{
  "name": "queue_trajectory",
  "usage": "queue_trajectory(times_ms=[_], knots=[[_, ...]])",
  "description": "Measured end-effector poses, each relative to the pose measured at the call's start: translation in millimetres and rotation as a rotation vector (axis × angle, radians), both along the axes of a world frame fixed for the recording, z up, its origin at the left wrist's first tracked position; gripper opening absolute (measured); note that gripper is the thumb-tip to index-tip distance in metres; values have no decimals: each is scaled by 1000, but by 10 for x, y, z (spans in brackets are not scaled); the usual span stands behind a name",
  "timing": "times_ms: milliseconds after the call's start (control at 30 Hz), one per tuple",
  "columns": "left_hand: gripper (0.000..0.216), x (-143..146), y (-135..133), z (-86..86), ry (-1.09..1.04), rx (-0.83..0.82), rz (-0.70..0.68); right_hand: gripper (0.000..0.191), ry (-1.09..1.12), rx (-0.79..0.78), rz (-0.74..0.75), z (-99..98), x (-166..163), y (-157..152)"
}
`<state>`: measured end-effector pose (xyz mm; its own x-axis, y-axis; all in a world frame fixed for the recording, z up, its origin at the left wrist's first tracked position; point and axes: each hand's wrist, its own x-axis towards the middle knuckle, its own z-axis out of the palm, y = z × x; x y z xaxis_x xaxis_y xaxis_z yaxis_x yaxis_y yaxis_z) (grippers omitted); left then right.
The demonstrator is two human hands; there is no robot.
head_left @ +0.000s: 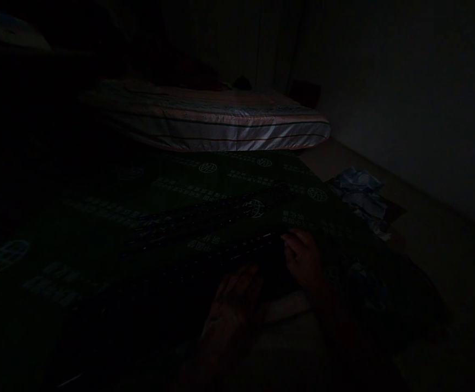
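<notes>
The picture is very dark. My left hand (235,294) lies with its fingers stretched out flat on a long black piece (159,310), perhaps cloth, with a row of small pale marks along its far edge. Further right, my right hand (303,258) has its fingers bent and pinched at the right end of that edge. A ring-like glint shows on one finger. Beyond both hands lie several narrow black strips (205,215) with similar pale dashes. Under them spreads a dark green sheet (237,177) printed with pale globe emblems and lettering.
A mattress (221,128) with a striped cover stands behind the green sheet. Crumpled blue and white fabric or plastic (362,196) lies on the floor to the right, near a pale wall (417,98). The left side is too dark to make out.
</notes>
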<state>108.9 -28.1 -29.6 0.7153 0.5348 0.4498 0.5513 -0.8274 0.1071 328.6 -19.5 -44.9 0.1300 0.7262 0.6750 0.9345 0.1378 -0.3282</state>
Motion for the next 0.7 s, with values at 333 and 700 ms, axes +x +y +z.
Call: queue_trajectory(times_ms=[333,700], knots=[[37,2,-16,-11,-10,7,19,24,-95,-84,34,22,-46,-7],[39,-23,-32,-97,5,-19,36,24,-117,-91,30,5,-75,2]])
